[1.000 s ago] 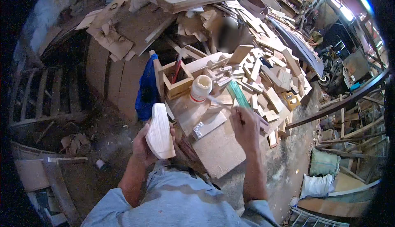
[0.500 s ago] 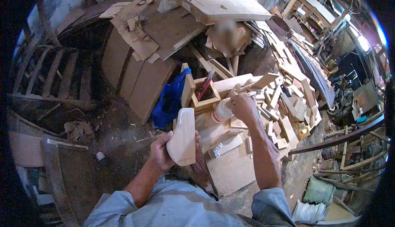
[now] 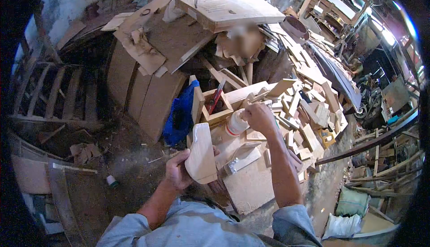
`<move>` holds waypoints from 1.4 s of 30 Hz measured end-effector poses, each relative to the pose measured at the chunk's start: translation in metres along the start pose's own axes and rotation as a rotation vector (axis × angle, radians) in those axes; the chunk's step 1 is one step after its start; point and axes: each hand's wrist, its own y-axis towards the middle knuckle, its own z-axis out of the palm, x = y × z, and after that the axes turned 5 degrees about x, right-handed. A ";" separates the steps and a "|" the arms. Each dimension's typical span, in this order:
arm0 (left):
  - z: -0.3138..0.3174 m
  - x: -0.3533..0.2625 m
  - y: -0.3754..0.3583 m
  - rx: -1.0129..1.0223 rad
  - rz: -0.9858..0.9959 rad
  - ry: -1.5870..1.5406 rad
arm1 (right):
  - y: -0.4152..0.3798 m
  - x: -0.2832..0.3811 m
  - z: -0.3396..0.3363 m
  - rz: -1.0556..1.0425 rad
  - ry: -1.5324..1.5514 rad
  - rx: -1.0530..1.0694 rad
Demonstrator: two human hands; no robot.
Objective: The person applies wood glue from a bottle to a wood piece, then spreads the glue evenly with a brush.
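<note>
Head view, looking down at a cluttered workbench: the left hand [image 3: 178, 171] is wrapped around the lower end of a shaped wooden piece [image 3: 201, 154], fingers curled tight behind it, holding it upright and slightly tilted just in front of the bench edge. Over to the right hand [image 3: 258, 117], it's closed in a fist right above the white jar [image 3: 235, 123], which leans on the flat board [image 3: 248, 186]; what it grips is hidden from here. Just behind the jar sits a small open wooden box [image 3: 218, 113] with a red-handled tool [image 3: 215, 98] standing in it. A blue cloth [image 3: 179, 114] hangs beside the box, and a heap of wood offcuts [image 3: 304, 112] sprawls to the right.
</note>
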 end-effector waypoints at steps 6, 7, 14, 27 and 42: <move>-0.011 0.007 0.008 0.032 -0.089 -0.104 | -0.100 -0.002 -0.059 0.110 0.426 -0.469; -0.011 0.007 0.009 0.041 -0.124 -0.090 | -0.125 0.007 -0.071 0.217 0.543 -0.425; -0.004 0.028 0.022 0.050 -0.297 0.011 | -0.210 0.018 -0.012 0.066 0.829 -0.481; 0.008 0.042 0.019 0.051 -0.420 -0.128 | -0.237 0.011 0.006 0.065 0.773 -0.570; 0.024 0.043 0.017 0.095 -0.320 -0.154 | -0.244 0.032 0.022 0.155 0.877 -0.890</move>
